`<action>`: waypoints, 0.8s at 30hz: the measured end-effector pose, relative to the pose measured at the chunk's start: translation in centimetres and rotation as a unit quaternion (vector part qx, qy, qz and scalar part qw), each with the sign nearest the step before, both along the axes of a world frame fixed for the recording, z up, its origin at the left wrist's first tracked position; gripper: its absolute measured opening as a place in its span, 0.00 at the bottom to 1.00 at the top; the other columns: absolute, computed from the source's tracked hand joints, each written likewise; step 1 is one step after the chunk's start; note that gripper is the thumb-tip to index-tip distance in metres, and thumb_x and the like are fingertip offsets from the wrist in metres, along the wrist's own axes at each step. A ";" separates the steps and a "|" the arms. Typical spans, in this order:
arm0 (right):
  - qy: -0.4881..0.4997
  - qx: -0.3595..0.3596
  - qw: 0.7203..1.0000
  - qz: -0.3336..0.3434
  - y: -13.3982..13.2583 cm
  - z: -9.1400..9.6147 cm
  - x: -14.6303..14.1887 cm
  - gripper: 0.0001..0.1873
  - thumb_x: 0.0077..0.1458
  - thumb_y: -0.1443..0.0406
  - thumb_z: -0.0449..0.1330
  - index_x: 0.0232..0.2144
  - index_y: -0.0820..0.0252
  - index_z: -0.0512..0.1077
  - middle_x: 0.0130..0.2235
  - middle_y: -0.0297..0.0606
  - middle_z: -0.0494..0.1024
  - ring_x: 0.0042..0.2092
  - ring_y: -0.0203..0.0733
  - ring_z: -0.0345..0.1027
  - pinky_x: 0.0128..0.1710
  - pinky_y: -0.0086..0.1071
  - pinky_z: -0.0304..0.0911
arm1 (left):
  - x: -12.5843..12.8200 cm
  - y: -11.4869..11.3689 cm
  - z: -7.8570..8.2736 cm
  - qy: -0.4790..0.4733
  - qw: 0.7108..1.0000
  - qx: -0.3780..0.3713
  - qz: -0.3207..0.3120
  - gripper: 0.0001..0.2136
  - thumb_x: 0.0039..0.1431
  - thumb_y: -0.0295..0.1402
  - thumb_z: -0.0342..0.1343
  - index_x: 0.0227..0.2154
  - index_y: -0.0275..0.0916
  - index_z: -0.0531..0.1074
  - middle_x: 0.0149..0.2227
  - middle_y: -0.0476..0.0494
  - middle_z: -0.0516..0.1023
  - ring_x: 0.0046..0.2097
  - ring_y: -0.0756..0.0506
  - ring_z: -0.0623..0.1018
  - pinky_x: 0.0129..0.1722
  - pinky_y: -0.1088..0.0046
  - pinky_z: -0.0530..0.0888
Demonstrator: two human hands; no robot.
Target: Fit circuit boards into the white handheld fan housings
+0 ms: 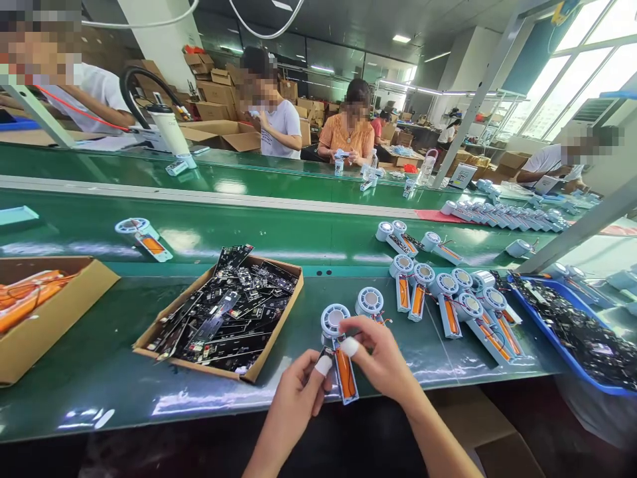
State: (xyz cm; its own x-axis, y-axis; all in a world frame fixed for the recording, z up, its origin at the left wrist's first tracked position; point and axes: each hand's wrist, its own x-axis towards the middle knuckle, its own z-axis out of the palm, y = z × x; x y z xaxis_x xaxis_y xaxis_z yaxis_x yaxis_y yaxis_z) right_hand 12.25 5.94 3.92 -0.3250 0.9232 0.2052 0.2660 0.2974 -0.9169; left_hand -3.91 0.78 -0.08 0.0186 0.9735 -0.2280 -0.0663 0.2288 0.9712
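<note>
My left hand and right hand work close, thumbs inward

My left forearm slants up and rightward behind its hand, only a short stretch showing; the wrist is nearly straight. On that hand, the thumb presses down in a firm pinch, the other fingers curled beneath it. My right forearm, longer in view, slants up and leftward behind its own hand, which sits a little farther forward than my left. There my forefinger arches over toward the thumb; I can't tell whether their tips meet. White coverings wrap both thumb tips.
</note>
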 end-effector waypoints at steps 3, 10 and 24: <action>0.002 0.018 0.994 -0.105 -0.6 0.0 2.0 0.13 0.61 0.60 0.58 0.46 0.58 0.74 0.41 0.40 0.79 0.29 0.34 0.65 0.29 0.28 0.65 | -0.9 -0.3 -0.1 0.014 1.000 0.004 -0.005 0.23 0.59 0.57 0.55 0.26 0.39 0.70 0.22 0.52 0.73 0.18 0.55 0.65 0.18 0.79 0.62; -0.095 0.071 0.991 -0.056 -1.0 -1.1 1.8 0.09 0.63 0.66 0.58 0.40 0.57 0.79 0.34 0.37 0.83 0.32 0.39 0.75 0.33 0.30 0.70 | -1.3 -0.4 0.5 0.029 1.000 0.002 -0.009 0.22 0.56 0.56 0.56 0.28 0.39 0.73 0.27 0.46 0.78 0.23 0.49 0.73 0.22 0.73 0.70; 0.021 -0.019 0.999 0.040 -0.6 -1.3 -1.9 0.06 0.60 0.64 0.63 0.36 0.59 0.79 0.33 0.36 0.83 0.33 0.39 0.77 0.34 0.29 0.71 | -1.2 -1.5 0.4 0.097 0.988 0.034 0.113 0.15 0.57 0.44 0.55 0.45 0.44 0.67 0.31 0.50 0.76 0.24 0.47 0.74 0.22 0.72 0.72</action>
State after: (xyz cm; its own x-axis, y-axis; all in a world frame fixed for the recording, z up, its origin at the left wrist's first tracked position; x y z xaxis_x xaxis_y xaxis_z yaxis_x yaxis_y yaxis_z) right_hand 10.39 5.30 2.63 -0.3889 0.9025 0.1848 0.2036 0.2799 -0.9382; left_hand -5.16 -0.73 0.28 -0.2393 0.9607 -0.1403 0.0803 0.1636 0.9833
